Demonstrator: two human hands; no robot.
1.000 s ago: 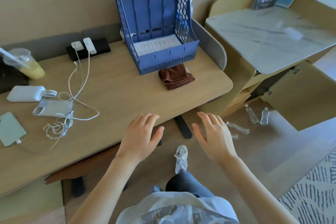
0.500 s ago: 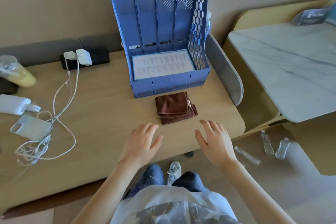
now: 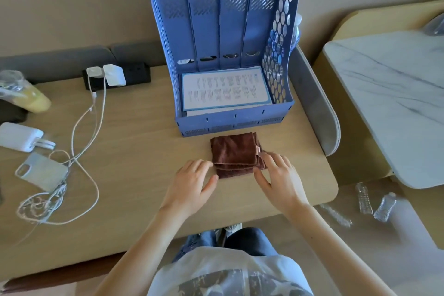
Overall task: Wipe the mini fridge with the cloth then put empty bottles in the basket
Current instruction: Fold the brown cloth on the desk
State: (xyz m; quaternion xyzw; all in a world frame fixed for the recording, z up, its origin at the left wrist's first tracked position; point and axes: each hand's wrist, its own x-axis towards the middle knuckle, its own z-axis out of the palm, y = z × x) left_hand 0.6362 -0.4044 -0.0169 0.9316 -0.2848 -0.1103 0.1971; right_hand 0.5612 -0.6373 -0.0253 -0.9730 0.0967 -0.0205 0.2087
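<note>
One cloth (image 3: 234,154), three bottles (image 3: 364,197) (image 3: 384,206) (image 3: 336,215) on floor (image 3: 374,235)

Wooden desk (image 3: 144,175) bears cloth (image 3: 234,154), blue basket (image 3: 230,122) (cables (image 3: 97,190) leftward).

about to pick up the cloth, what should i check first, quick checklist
1. Cloth folded and free on the desk, nothing on top: ok.
2. Hands in place: ok. The left hand is at the cloth's left edge and the right hand is on its right edge.
3. Firm hold: not ok. The fingers look relaxed and are not closed round the cloth.
4. Room to lift: ok, but the file rack stands close behind.
5. Mini fridge located: cannot tell, it is not in view.
6. Bottles on the floor at right are empty: cannot tell.
</note>
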